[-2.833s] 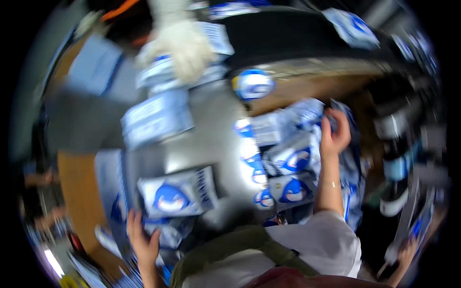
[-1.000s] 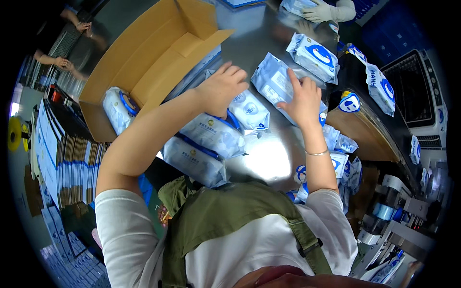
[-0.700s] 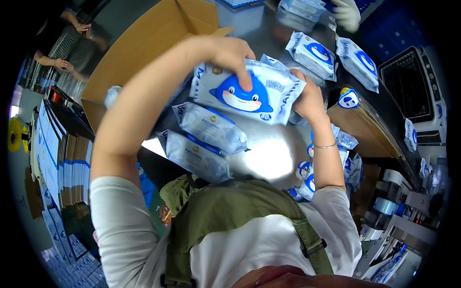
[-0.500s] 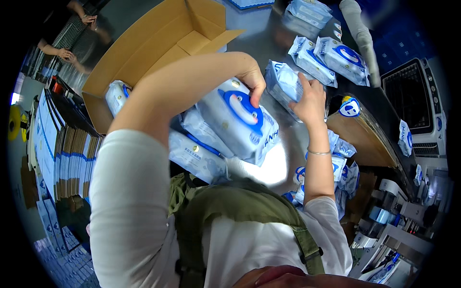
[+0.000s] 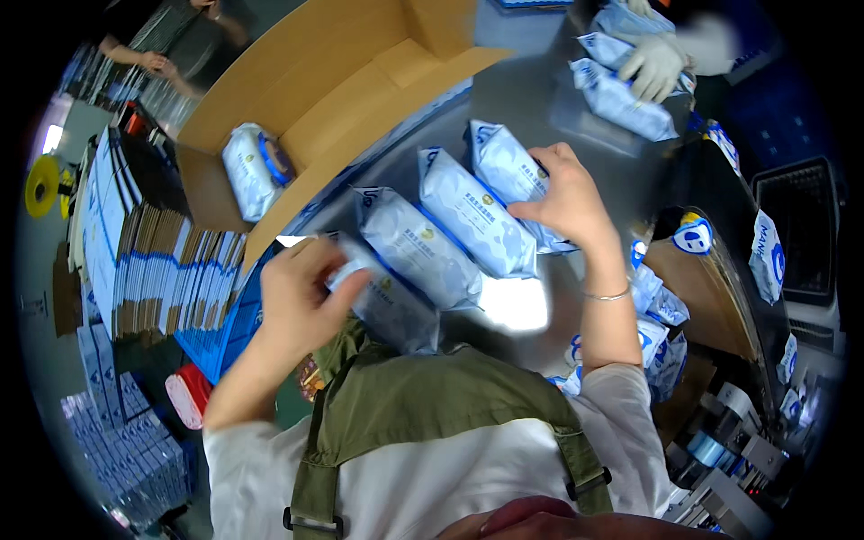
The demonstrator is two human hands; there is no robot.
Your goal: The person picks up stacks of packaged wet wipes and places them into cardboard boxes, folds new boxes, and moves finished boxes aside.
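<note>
Four white-and-blue soft plastic packs lie side by side in a row on the shiny metal surface (image 5: 522, 99). Left hand (image 5: 301, 292) curled round the end of the nearest pack (image 5: 382, 301), fingers closed on it. Right hand (image 5: 567, 193) half open, fingers bent over the far pack (image 5: 508, 171), touching its edge. Two middle packs (image 5: 450, 229) lie btwn the hands. Open brown cardboard box (image 5: 351, 81) just beyond, w/ one white-and-blue pack (image 5: 254, 169) inside. Another person's white-gloved hand (image 5: 655, 65) rests on more packs at far right.
</note>
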